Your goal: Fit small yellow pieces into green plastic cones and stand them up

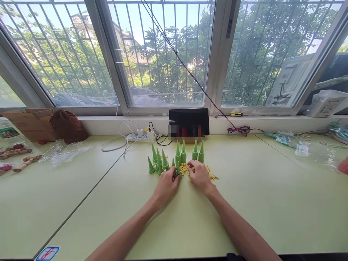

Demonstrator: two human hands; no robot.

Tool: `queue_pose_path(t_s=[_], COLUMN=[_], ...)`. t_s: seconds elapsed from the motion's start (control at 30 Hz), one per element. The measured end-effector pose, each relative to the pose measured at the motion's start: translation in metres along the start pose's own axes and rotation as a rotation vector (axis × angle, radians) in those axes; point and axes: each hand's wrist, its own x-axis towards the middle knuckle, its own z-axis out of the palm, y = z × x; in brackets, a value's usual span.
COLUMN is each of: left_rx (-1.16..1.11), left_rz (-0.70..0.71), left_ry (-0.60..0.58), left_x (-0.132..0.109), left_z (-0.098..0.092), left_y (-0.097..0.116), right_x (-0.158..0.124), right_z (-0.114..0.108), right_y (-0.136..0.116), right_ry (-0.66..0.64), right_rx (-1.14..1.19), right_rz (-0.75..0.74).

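My left hand is closed round the base of a small green cone near the middle of the table. Another green tip shows just beside it, partly behind my fingers. To the right, my right hand has its thumb and fingertips drawn together over a pile of small yellow pieces; whatever they pinch is hidden. Several loose green cones stand upright left of my left hand. Behind the hands rise taller green cone-topped towers, and a second pair of towers stands farther right. More yellow pieces lie scattered beside my right hand.
A dark-screened tablet leans at the window ledge. Left of it are a power strip and white cables. A brown drawstring bag, clear plastic and wooden pieces lie far left. Plastic bags lie right.
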Motion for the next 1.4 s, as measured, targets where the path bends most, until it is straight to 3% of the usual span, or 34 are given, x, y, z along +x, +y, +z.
queue_pose_path(t_s=[0.27,0.5,0.63,1.4], left_rx=[-0.008,0.123,0.180,0.196], left_rz=[0.072,0.284,0.335,0.397], left_ry=[0.164,-0.151,-0.249,-0.323], left_x=[-0.004,-0.011,-0.014,-0.014], left_z=[-0.007,0.006,0.009,0.005], left_y=[0.019,0.012,0.011,0.012], right_x=[-0.002,-0.002,-0.002,-0.002], right_z=[0.001,0.000,0.000,0.004], right_y=[-0.001,0.001,0.002,-0.001], right_ry=[-0.131,-0.187,-0.186,-0.205], right_rx=[-0.071,-0.138,-0.174,-0.264], right_rz=[-0.009,-0.012,-0.019,-0.001])
